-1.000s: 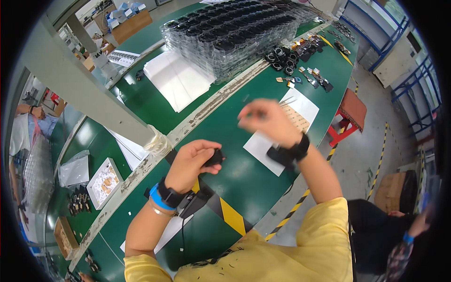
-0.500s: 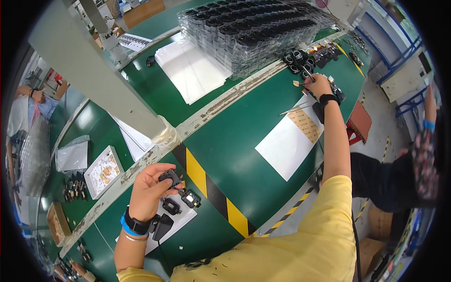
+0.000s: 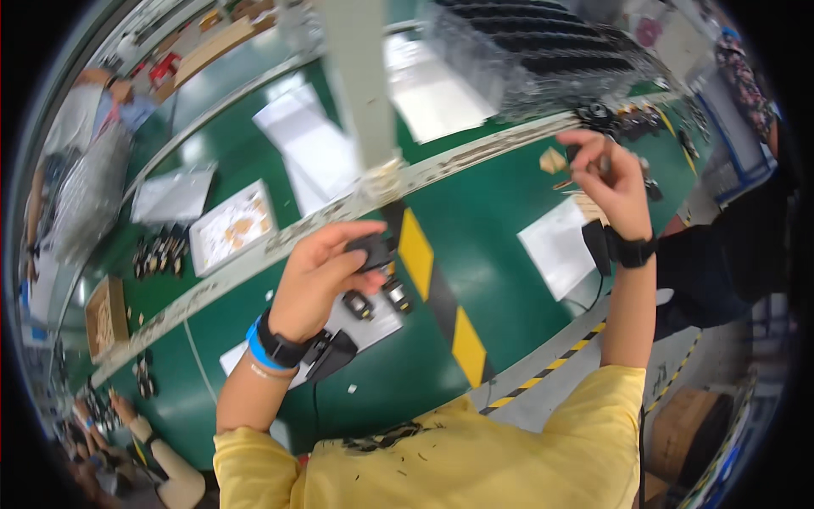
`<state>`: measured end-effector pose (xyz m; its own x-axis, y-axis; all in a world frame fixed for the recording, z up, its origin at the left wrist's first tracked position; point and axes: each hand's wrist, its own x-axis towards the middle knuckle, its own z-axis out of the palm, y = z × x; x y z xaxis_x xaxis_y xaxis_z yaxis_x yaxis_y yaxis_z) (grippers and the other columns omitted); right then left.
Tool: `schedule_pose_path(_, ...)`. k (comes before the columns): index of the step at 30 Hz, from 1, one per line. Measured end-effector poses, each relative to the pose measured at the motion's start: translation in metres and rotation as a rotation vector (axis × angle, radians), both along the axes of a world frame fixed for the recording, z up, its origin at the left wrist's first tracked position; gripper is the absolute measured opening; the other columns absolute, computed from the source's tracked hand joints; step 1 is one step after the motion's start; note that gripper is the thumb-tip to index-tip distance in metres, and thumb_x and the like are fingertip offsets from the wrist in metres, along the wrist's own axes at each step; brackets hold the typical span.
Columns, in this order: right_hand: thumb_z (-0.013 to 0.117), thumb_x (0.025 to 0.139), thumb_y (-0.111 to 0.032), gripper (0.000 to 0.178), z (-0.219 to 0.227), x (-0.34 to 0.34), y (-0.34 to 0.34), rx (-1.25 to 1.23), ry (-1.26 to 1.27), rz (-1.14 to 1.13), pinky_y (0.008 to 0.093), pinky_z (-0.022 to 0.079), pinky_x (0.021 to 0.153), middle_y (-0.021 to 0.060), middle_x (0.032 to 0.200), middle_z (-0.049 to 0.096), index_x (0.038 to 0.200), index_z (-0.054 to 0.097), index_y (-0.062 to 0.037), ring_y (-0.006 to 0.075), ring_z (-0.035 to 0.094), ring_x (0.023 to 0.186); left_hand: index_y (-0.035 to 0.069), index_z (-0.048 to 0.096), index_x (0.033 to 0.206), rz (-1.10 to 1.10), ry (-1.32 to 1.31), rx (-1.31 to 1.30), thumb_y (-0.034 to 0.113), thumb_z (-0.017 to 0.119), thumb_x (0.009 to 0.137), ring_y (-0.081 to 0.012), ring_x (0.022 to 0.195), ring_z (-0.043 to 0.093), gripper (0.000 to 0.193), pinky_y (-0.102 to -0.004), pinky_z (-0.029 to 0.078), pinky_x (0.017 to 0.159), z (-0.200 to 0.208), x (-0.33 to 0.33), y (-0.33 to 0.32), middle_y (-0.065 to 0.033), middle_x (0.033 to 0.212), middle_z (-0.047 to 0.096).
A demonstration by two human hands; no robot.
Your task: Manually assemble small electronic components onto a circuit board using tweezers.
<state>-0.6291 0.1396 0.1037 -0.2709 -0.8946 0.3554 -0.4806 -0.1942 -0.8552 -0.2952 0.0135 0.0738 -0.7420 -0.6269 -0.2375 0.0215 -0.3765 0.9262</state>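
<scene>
My left hand (image 3: 318, 276) is closed, thumb and fingers pinching a small black plastic part (image 3: 370, 252). Just below it, two small black modules (image 3: 358, 304) with metallic bits lie on a white sheet (image 3: 381, 323) on the green bench. Over on the right, my right hand (image 3: 612, 182) is raised above the bench with its fingers curled together. Something small and dark shows at its fingertips, too blurred to name. Under that wrist lie another white sheet (image 3: 555, 250) and, partly hidden, a tan sheet. A small tan scrap (image 3: 553, 161) is beside the fingertips.
Stacked clear trays of black parts (image 3: 543, 64) stand at the back right. A white post (image 3: 360, 93) rises from the bench divider. Left of it are a white box of scraps (image 3: 233, 227) and a wooden box (image 3: 106, 321). Other people's arms (image 3: 161, 441) show lower left.
My view has swung, so the bench appears shifted. My right hand has come back from the pile of parts at the far right. My left hand still pinches the black part.
</scene>
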Motion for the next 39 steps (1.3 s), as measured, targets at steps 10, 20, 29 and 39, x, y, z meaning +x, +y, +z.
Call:
schedule_pose_path(10, 0.055, 0.068, 0.009, 0.017, 0.009, 0.222, -0.055, 0.075, 0.015, 0.48, 0.0191, 0.044, 0.053, 0.0082, 0.075, 0.062, 0.081, 0.063, 0.0022, 0.0108, 0.059, 0.065, -0.003, 0.052, 0.118, 0.027, 0.087, -0.133, -0.001, 0.042, 0.082, -0.0156, 0.087, 0.061, 0.038, -0.0271, 0.052, 0.075, 0.023, 0.093, 0.002, -0.0122, 0.105, 0.06)
schedule_pose_path(20, 0.055, 0.065, 0.01, 0.019, 0.017, 0.316, -0.077, -0.024, 0.288, 0.385, 0.0228, 0.048, 0.054, 0.0087, 0.073, 0.061, 0.082, 0.061, 0.002, 0.0137, 0.06, 0.062, -0.006, 0.051, 0.118, 0.169, 0.099, -0.311, -0.008, 0.045, 0.082, -0.0154, 0.094, 0.059, 0.037, -0.0259, 0.051, 0.076, 0.024, 0.173, 0.007, -0.0127, 0.108, 0.059)
schedule_pose_path(29, 0.056, 0.067, 0.008, 0.012, 0.024, 0.328, -0.082, 0.006, 0.231, 0.401, 0.0148, 0.037, 0.047, 0.0036, 0.07, 0.058, 0.077, 0.059, 0.0026, 0.0053, 0.052, 0.057, -0.007, 0.053, 0.114, 0.216, 0.085, -0.209, -0.008, 0.05, 0.081, -0.0143, 0.088, 0.06, 0.033, -0.0243, 0.052, 0.069, 0.024, 0.182, -0.001, -0.0135, 0.104, 0.06)
schedule_pose_path(39, 0.057, 0.065, 0.005, 0.009, 0.022, 0.322, -0.079, 0.032, 0.206, 0.407, 0.0139, 0.032, 0.047, 0.0016, 0.066, 0.055, 0.073, 0.058, 0.0009, 0.0036, 0.048, 0.056, -0.008, 0.054, 0.112, 0.188, 0.102, -0.163, -0.005, 0.056, 0.08, -0.015, 0.071, 0.063, 0.032, -0.0237, 0.053, 0.06, 0.015, 0.175, 0.0, -0.0148, 0.094, 0.063)
